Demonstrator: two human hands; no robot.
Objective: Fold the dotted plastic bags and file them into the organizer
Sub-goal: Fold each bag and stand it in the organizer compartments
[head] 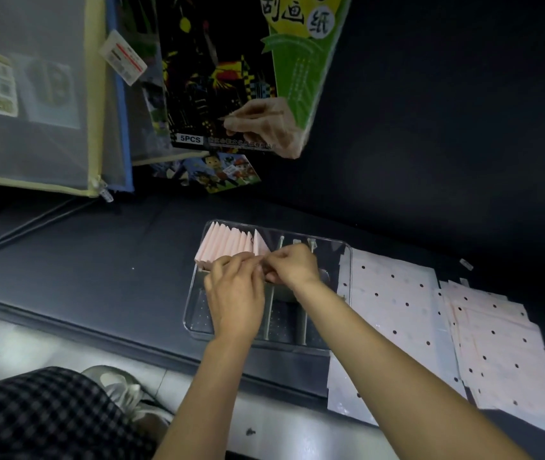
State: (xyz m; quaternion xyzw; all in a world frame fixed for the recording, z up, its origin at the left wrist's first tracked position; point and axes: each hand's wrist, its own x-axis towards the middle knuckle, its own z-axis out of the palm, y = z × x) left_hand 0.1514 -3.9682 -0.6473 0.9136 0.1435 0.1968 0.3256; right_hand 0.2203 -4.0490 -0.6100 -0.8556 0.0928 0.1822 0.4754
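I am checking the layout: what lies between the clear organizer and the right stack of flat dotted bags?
In the head view, one large flat dotted bag lies between the organizer and the stack.

I see pale pink folded bags (224, 245) in the clear organizer (347, 260); the flat bags (397, 303) are pinkish white with black dots; the table (98, 277) is dark grey. My trousers (48, 416) are black-and-white check; the mesh pouch (32, 94) is yellow-edged.
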